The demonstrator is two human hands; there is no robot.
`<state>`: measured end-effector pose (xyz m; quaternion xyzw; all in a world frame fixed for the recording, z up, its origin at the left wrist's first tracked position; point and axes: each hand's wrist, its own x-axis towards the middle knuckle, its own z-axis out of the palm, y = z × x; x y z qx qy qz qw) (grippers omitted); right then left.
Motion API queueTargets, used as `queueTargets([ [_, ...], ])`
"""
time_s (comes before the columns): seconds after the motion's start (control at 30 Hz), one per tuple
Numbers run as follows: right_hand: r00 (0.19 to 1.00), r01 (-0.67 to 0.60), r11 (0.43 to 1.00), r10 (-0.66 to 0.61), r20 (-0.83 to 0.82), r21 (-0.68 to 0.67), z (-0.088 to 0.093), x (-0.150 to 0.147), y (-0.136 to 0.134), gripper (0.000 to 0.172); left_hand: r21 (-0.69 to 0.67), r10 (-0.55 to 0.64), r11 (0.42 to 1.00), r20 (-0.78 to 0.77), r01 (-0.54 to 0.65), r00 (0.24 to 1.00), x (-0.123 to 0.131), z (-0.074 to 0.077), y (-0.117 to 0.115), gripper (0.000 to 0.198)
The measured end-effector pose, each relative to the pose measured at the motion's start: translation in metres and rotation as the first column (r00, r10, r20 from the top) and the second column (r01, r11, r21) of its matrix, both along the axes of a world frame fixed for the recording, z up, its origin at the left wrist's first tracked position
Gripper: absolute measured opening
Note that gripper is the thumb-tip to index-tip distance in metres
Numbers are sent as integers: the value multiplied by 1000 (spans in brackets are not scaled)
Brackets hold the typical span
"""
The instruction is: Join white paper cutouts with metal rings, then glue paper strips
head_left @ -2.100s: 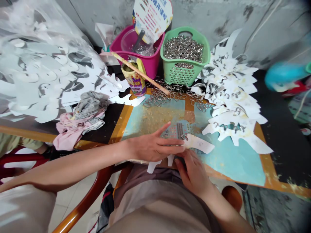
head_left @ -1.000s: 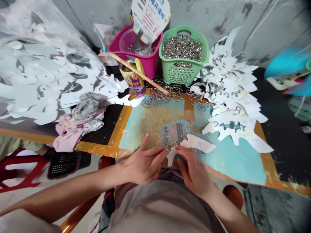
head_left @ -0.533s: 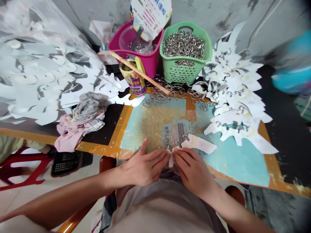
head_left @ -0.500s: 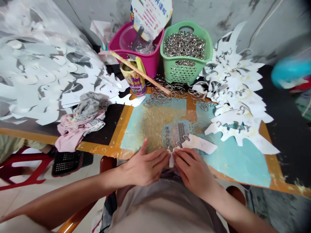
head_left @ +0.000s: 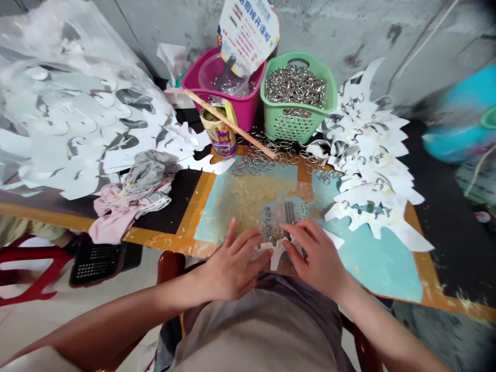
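Note:
A white cut-out piece (head_left: pixel 276 257) with narrow tabs lies at the table's front edge, metal rings (head_left: pixel 274 241) along its upper side. My left hand (head_left: pixel 237 263) presses its left part with fingertips together, one outer finger raised. On its right, my right hand (head_left: pixel 318 261) curls its fingers round the piece beside a ring and covers much of it. The right end of the piece shows past my knuckles. Both thumbs are hard to make out. Loose metal rings (head_left: pixel 253 161) are scattered farther back.
A green basket (head_left: pixel 292 121) full of rings and a magenta basket (head_left: pixel 242 111) stand behind. A wooden stick (head_left: pixel 236 128) rests across a can (head_left: pixel 223 142). Overlapping white cut-outs (head_left: pixel 372 175) lie right; bagged cut-outs (head_left: pixel 58 134) and crumpled cloths (head_left: pixel 134 191) lie left.
My right hand has lifted slightly and bent its fingers round a ring spot. My left fingers have spread a little. The view has shifted slightly.

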<state>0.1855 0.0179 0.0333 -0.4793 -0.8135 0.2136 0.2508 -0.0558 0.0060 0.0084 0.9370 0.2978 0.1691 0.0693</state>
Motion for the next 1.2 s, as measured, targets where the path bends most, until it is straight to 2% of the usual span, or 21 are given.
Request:
queueTargets([
  [0.07, 996, -61, 998, 61, 72, -6, 2, -6, 6, 29, 16, 56, 998, 1, -56, 998, 0, -1, -2, 50],
  [0.17, 979, -167, 983, 174, 106, -73, 4, -15, 12, 19, 89, 91, 992, 30, -93, 995, 1, -6, -6, 48],
  [0.27, 978, -195, 973, 202, 54, -120, 6, -17, 16, 8, 189, 96, 976, 60, -105, 994, 1, -13, -9, 44],
  [0.33, 980, -198, 959, 192, -49, -202, 8, -15, 14, 7, 241, 90, 964, 93, -110, 992, -2, -14, -10, 44],
  [0.4, 970, -186, 931, 123, -210, -315, 10, -10, 11, 10, 259, 75, 959, 171, -118, 982, -5, -13, -11, 47],
  [0.47, 922, -133, 916, -26, -386, -378, 13, -5, 7, 11, 199, 74, 969, 328, -145, 942, -7, -9, -14, 58],
  [0.5, 875, -97, 915, -109, -472, -391, 15, -3, 5, 11, 122, 103, 977, 441, -173, 892, -6, -7, -17, 66],
  [0.57, 742, -40, 908, -252, -621, -417, 18, -1, 1, 22, -147, 254, 967, 646, -209, 720, 1, -2, -23, 77],
  [0.6, 670, -36, 897, -305, -677, -440, 20, -1, -1, 29, -314, 363, 930, 694, -193, 622, 7, 0, -26, 78],
  [0.63, 603, -43, 884, -348, -718, -465, 22, -3, -3, 35, -475, 469, 868, 692, -143, 549, 16, 3, -28, 74],
  [0.67, 550, -52, 870, -385, -741, -490, 24, -6, -6, 38, -609, 550, 790, 658, -65, 514, 25, 6, -29, 66],
  [0.73, 472, -54, 852, -437, -766, -520, 26, -13, -11, 39, -795, 636, 595, 556, 120, 535, 45, 13, -27, 50],
  [0.77, 443, -52, 847, -455, -773, -529, 26, -16, -13, 39, -843, 673, 502, 522, 194, 525, 54, 17, -25, 45],
  [0.83, 406, -79, 830, -479, -778, -553, 27, -17, -15, 38, -874, 731, 397, 485, 280, 480, 67, 23, -18, 38],
  [0.9, 386, -187, 789, -489, -782, -586, 27, -10, -13, 38, -869, 736, 367, 489, 331, 468, 71, 29, -12, 35],
  [1.0, 369, -447, 673, -461, -807, -589, 28, 9, -7, 49, -854, 686, 348, 514, 388, 516, 65, 35, -6, 34],
  [1.03, 376, -492, 654, -436, -818, -575, 29, 14, -5, 53, -853, 668, 343, 515, 393, 536, 61, 36, -4, 34],
  [1.1, 447, -494, 651, -378, -811, -576, 31, 21, -2, 49, -857, 631, 339, 513, 388, 582, 55, 38, -1, 37],
  [1.2, 600, -381, 687, -325, -731, -619, 35, 20, -2, 27, -864, 561, 319, 504, 391, 657, 51, 39, 2, 40],
])
